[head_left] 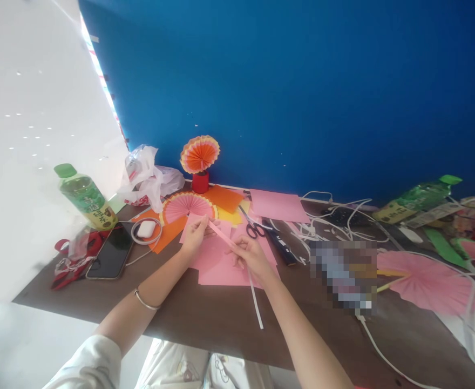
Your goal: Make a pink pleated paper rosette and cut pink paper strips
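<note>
1. In our left hand (197, 233) we pinch the upper end of a narrow pink strip (221, 234) between thumb and fingertips.
2. In our right hand (250, 254) we pinch its lower end between thumb and forefinger, the other fingers loosely curled. The strip slants between our hands, above the middle of the table (205, 319).
3. Under our hands we have overlapping pink sheets (221, 273). A thin white strip (256, 305) runs from below our right hand toward the table's front edge; we cannot tell whether we hold it.
4. Just beyond our right hand we see dark-handled scissors (256, 231), with a long black object (280, 246) to their right.
5. Beyond our left hand lies a pink pleated fan (189, 206) with a yellow rim. Toward the back edge an orange pleated rosette (200, 154) stands upright in a red pot (200, 182).
6. At the table's left end we see a black phone (111, 253), a white case (146, 229) ringed by a cable, and a tilted green-capped bottle (86, 197).
7. Near the right end lies another pink pleated fan (432, 281), with tangled white cables (343, 224) toward the back edge.
</note>
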The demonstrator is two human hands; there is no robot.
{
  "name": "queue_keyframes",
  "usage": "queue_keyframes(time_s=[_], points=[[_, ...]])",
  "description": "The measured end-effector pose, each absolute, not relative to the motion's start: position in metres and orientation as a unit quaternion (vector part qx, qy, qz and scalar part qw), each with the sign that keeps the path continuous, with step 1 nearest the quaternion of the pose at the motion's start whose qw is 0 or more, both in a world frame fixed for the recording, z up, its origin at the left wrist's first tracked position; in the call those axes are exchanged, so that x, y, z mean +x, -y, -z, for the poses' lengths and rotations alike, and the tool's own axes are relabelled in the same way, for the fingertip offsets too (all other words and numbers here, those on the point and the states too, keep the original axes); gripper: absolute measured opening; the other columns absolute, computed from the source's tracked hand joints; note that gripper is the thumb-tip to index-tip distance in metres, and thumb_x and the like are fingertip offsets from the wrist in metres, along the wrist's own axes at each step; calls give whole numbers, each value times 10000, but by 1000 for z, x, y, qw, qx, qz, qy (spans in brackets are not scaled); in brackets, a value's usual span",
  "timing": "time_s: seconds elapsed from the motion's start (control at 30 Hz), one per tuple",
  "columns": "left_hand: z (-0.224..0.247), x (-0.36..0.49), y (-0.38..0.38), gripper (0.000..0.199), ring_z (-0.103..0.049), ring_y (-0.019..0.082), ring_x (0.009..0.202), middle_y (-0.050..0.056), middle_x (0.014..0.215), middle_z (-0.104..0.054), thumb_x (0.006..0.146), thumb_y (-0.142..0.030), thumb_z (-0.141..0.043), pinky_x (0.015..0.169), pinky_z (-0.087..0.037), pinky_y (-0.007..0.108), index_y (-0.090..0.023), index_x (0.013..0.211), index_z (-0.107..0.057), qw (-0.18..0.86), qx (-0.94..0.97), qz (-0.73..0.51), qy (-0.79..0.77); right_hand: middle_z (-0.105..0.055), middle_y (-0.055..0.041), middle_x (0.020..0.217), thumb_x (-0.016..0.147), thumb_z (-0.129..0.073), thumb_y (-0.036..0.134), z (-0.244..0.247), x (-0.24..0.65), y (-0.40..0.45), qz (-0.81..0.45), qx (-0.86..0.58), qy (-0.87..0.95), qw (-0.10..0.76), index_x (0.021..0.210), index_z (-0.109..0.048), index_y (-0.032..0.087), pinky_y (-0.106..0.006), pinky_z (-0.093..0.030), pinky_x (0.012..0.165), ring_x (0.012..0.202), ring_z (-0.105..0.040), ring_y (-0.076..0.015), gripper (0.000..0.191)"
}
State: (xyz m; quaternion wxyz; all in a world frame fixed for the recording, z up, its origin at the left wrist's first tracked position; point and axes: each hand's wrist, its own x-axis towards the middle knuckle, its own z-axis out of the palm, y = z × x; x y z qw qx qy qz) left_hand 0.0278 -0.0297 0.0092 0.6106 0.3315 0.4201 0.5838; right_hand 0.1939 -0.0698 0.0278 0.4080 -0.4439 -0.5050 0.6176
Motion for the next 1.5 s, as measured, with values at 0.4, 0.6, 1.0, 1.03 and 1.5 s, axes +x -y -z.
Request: queue_keyframes(time_s=[0.4, 0.6, 1.0, 1.03, 1.5], points=[[-6, 30, 32, 389, -661, 168, 719, 96, 846, -699, 663, -476, -655, 730, -535, 305, -121, 819, -679, 624, 413, -520, -412, -660, -17, 618, 653, -693, 383, -30, 200, 68, -620, -453, 494, 408, 685, -523, 166, -161, -371, 359, 402, -551, -79, 278], [-8, 28, 32, 419, -654, 159, 679, 90, 814, -701, 644, -496, -659, 684, -543, 292, -111, 808, -675, 604, 406, -531, -434, -688, -81, 700, 730, -613, 447, -32, 205, 68, -625, -464, 501, 379, 773, -621, 124, -187, -443, 433, 465, -591, -96, 326], [-6, 29, 30, 404, -642, 134, 647, 98, 845, -695, 653, -485, -658, 660, -529, 263, -121, 828, -654, 628, 388, -521, -428, -666, -49, 648, 716, -599, 469, -34, 201, 72, -504, -511, 585, 379, 684, -623, 144, -210, -474, 410, 450, -578, -103, 327], [-5, 29, 31, 402, -644, 141, 654, 98, 827, -695, 638, -461, -682, 669, -527, 272, -118, 844, -649, 631, 397, -514, -425, -653, -39, 607, 715, -595, 473, -33, 201, 72, -495, -512, 589, 382, 667, -619, 147, -208, -469, 405, 440, -572, -103, 330], [-16, 30, 35, 381, -640, 140, 628, 83, 755, -700, 581, -354, -750, 642, -523, 264, -114, 840, -609, 625, 427, -503, -416, -650, -35, 578, 707, -598, 494, -39, 205, 71, -546, -496, 568, 365, 676, -625, 158, -234, -462, 420, 422, -563, -121, 339]])
